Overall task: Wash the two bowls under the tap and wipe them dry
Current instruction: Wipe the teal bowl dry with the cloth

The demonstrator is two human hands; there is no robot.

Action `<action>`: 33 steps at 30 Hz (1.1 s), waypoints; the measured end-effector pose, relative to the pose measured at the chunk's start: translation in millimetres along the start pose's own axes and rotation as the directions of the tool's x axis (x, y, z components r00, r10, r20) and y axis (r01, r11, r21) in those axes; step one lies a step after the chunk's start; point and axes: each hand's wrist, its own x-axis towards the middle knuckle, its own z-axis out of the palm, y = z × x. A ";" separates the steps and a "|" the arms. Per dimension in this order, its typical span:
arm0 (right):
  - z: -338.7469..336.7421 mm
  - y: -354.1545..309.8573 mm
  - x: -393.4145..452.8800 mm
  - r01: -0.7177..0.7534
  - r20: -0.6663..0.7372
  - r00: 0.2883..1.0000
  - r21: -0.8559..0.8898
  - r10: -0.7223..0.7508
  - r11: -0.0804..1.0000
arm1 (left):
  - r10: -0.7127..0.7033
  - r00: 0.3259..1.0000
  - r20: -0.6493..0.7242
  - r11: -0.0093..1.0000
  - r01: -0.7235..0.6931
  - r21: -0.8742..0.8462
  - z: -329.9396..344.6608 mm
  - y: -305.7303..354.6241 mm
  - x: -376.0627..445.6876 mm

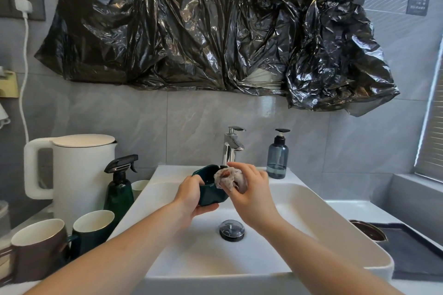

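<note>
Over the white sink (311, 218), my left hand (191, 196) grips a dark green bowl (211, 193), tilted with its opening toward the right. My right hand (251, 196) holds a crumpled grey cloth (227, 178) pressed at the bowl's rim, just below the chrome tap (231, 146). No water shows running from the tap. A second, brown bowl (368, 230) sits on a dark mat (412, 254) right of the sink, partly cut off by the sink's edge.
Left of the sink stand a white kettle (79, 175), a dark green spray bottle (119, 187), a brown mug (38, 246) and a green mug (93, 227). A blue soap dispenser (278, 158) stands beside the tap. Black plastic sheeting (215, 26) covers the wall above.
</note>
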 end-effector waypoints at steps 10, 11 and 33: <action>-4.2 -4.2 3.3 -0.124 -0.133 0.978 0.233 0.158 0.965 | 0.078 0.994 -0.074 0.995 -0.073 0.071 -1.5 -3.6 8.6; -7.1 -3.6 4.6 -0.098 -0.200 0.970 0.196 0.137 0.976 | 0.078 0.995 -0.069 0.994 -0.073 0.084 -1.1 -4.2 8.3; -5.9 0.2 4.4 -0.345 0.152 0.937 0.558 0.315 0.755 | 0.395 0.907 0.143 0.794 -0.416 0.443 5.7 -8.0 -9.8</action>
